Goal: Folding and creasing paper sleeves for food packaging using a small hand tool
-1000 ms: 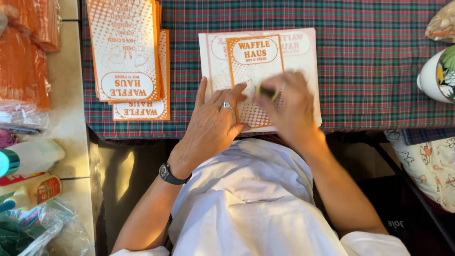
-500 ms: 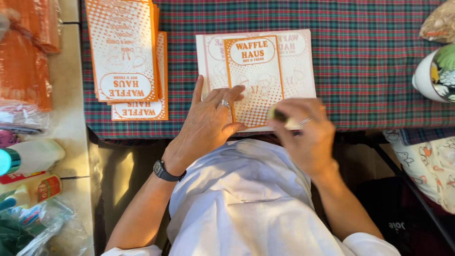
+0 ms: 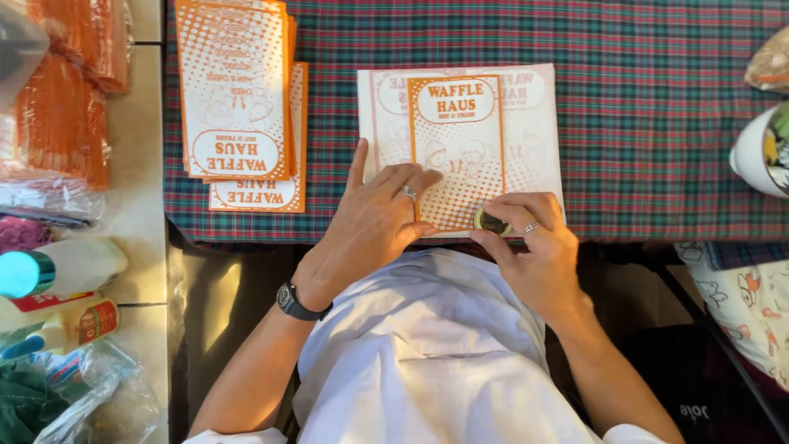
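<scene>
An orange and white printed paper sheet [image 3: 457, 140] lies folded on a wider white sheet [image 3: 538, 131] at the near edge of the plaid tablecloth [image 3: 641, 99]. My left hand [image 3: 378, 218] lies flat on the left part of the paper, fingers spread, a ring on one finger and a dark watch [image 3: 296, 302] on the wrist. My right hand [image 3: 534, 247] pinches a small round dark object [image 3: 491, 221] against the paper's lower right corner.
A stack of the same orange printed sheets [image 3: 238, 90] lies at the far left of the cloth. On the side counter are orange packets in plastic [image 3: 57, 107], a bottle [image 3: 57, 267] and plastic bags [image 3: 82, 403]. A white pot [image 3: 760, 152] stands at right.
My right hand lifted off the paper, drew back toward me, then came down at the paper's lower right corner with the small round object. My left hand stayed pressing the paper.
</scene>
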